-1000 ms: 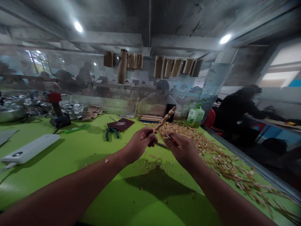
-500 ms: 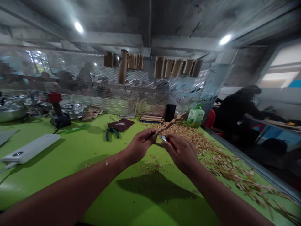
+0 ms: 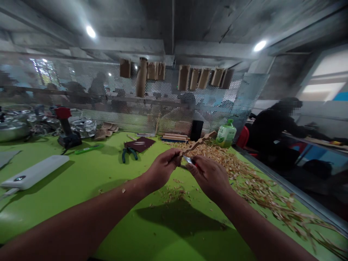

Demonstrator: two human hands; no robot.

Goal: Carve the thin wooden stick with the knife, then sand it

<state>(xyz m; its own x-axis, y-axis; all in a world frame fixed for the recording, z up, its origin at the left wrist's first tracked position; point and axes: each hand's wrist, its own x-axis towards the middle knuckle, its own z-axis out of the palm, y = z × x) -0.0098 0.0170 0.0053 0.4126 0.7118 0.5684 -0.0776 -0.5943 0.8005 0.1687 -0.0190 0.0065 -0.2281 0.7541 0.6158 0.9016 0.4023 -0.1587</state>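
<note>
My left hand (image 3: pixel 165 167) is closed around the near end of a carved wooden stick (image 3: pixel 199 142), which has a wavy outline and slants up to the right. In my right hand (image 3: pixel 210 174) is a knife (image 3: pixel 188 159) with a short shiny blade and a bit of red at its handle. The blade lies against or very close to the stick, just beside my left fingers; exact contact cannot be made out. Both hands are held above a green table (image 3: pixel 114 214). Small wood chips (image 3: pixel 176 192) lie beneath them, and one chip sticks to my left forearm.
Wood shavings (image 3: pixel 252 181) cover the table's right side, by a green-labelled jug (image 3: pixel 226 134). Pliers (image 3: pixel 129 154), dark red sandpaper (image 3: pixel 141 144), a white power bank (image 3: pixel 36 172), a green cutter (image 3: pixel 89 149) and a drill (image 3: pixel 66 127) lie left. A person (image 3: pixel 277 127) sits at right.
The stick's far end has tilted slightly downward, and the knife blade has shifted a little at the stick. Both hands keep their holds in nearly the same place.
</note>
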